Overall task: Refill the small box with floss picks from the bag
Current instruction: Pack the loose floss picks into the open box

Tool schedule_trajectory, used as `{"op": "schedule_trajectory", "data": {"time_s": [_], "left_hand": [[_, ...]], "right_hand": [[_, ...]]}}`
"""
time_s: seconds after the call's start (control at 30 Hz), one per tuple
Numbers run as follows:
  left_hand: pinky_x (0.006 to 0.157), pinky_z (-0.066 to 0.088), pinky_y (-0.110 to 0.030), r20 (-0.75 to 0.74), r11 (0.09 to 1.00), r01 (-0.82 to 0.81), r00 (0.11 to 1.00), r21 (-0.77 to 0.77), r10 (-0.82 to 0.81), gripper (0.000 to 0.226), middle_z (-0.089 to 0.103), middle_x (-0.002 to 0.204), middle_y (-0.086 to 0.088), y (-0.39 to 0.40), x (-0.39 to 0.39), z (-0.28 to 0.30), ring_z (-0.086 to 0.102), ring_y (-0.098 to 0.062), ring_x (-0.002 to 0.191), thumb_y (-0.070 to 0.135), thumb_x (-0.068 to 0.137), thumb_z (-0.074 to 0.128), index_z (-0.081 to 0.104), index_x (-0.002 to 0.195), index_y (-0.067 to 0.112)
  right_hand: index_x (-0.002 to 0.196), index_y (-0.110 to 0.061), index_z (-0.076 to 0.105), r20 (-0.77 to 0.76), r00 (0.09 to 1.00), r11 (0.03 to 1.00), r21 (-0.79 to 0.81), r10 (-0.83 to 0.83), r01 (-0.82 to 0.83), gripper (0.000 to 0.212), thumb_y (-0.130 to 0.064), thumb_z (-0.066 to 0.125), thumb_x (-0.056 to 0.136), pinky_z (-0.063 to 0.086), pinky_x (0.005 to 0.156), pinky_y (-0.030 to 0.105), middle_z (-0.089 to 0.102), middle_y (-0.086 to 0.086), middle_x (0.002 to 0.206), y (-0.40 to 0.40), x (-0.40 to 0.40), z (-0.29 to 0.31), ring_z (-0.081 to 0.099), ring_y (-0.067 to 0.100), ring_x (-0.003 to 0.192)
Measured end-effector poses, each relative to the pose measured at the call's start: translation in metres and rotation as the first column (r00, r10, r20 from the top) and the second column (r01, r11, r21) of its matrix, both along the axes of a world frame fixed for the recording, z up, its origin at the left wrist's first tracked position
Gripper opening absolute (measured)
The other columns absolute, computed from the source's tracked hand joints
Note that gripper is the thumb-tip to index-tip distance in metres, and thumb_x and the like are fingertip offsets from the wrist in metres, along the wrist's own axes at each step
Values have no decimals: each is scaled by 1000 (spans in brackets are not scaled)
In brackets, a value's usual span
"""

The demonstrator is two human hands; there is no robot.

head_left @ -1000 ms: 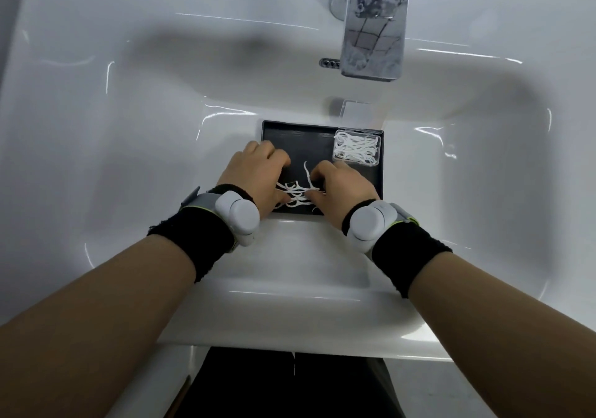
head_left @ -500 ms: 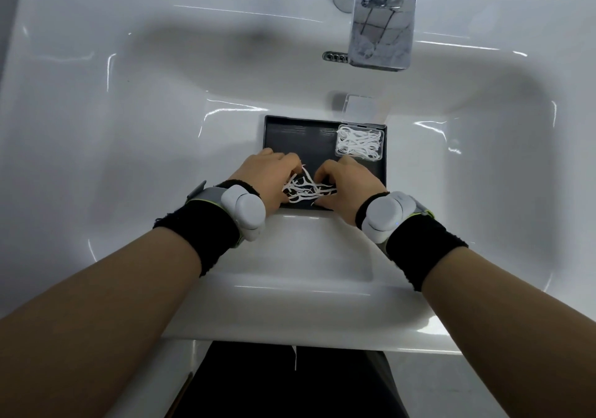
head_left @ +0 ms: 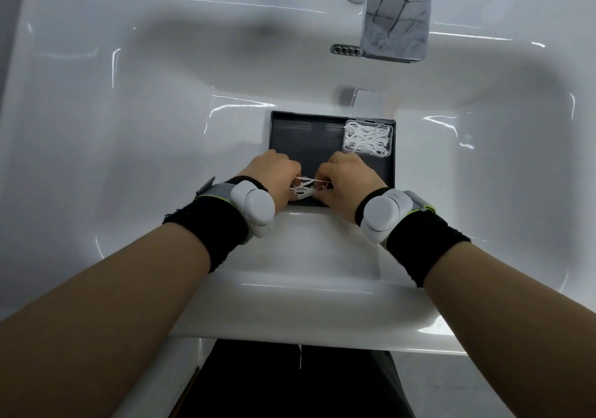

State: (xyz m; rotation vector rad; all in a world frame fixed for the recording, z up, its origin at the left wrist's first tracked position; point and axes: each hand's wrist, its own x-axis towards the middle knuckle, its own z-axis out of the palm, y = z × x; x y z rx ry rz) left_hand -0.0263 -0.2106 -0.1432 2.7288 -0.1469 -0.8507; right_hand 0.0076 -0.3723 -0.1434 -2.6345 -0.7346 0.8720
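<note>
A black tray [head_left: 306, 134] lies in the white sink basin. In its far right corner sits the small clear box [head_left: 368, 137], lid open, with white floss picks inside. A loose bunch of white floss picks [head_left: 306, 188] rests at the tray's near edge. My left hand [head_left: 274, 177] and my right hand [head_left: 346, 179] press in on that bunch from both sides, fingers curled around it. No bag is in view.
A chrome faucet [head_left: 395, 11] overhangs the basin at the back, with the overflow slot [head_left: 345, 50] beside it. The sink's front rim [head_left: 322, 327] runs under my forearms. Both wrists carry black bands and white sensor units.
The picks lay spread on the tray a second ago. Both hands have drawn closer together and gathered them into a tight bunch at the tray's near edge.
</note>
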Motion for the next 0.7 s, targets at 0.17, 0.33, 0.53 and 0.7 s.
{"op": "schedule_trajectory", "data": {"time_s": [0.17,0.33,0.53,0.7], "left_hand": [[82,42,-33,55,1000,21,998,-23,-19,24,62,107,-5,-2,-1,2,48,-25,105,33,89,59,64,109,21],[81,43,-34,65,998,-40,997,-54,44,18,67,99,-3,-8,3,5,52,-24,102,26,91,55,63,106,22],[82,48,-35,22,979,-174,984,-104,177,13,70,96,-4,-10,11,10,57,-25,97,24,93,56,66,100,22],[86,50,-35,43,920,-348,932,-178,361,11,69,99,-5,-11,17,21,61,-25,95,20,90,59,68,96,20]], "right_hand": [[95,-24,67,48,999,1000,18,-1,0,15,-37,64,86,41,84,35,61,-2,90,-8,1,3,47,23,99],[95,-25,68,20,991,988,90,-131,129,12,-33,64,87,41,84,34,66,-1,88,-20,4,8,48,21,100],[102,-25,71,20,978,971,123,-209,205,15,-29,63,89,34,78,25,56,-9,82,-36,13,14,46,19,104],[101,-24,71,20,975,970,109,-221,218,16,-30,61,90,36,79,27,53,-11,79,-43,20,14,46,20,104]]}}
